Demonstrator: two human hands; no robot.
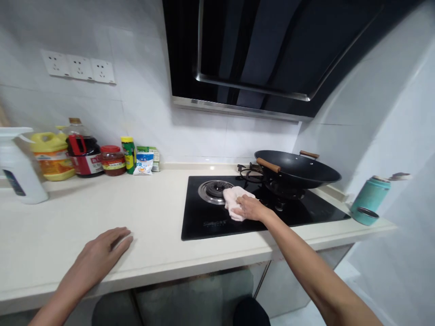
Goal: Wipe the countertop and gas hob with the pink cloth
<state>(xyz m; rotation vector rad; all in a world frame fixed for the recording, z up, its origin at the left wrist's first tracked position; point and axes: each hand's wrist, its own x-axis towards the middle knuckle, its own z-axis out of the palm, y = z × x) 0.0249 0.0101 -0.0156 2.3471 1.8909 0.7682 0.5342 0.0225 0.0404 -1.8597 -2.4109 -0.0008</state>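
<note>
Gripping a pale-pink fabric cloth (pixel 234 199) in the right hand (pixel 250 208) (partly closed around it) at centre frame, on a black glass cooktop (pixel 196 225), at the right rim of a round metal burner (pixel 215 189); holding the left hand (pixel 102 254) loosely open, empty, over the cream table (pixel 156 213), lower left.

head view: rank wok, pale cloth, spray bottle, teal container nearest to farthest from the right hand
1. Pale cloth: in the right hand
2. Wok: right side of the cooktop
3. Teal container: right end of the counter
4. Spray bottle: far left
</note>
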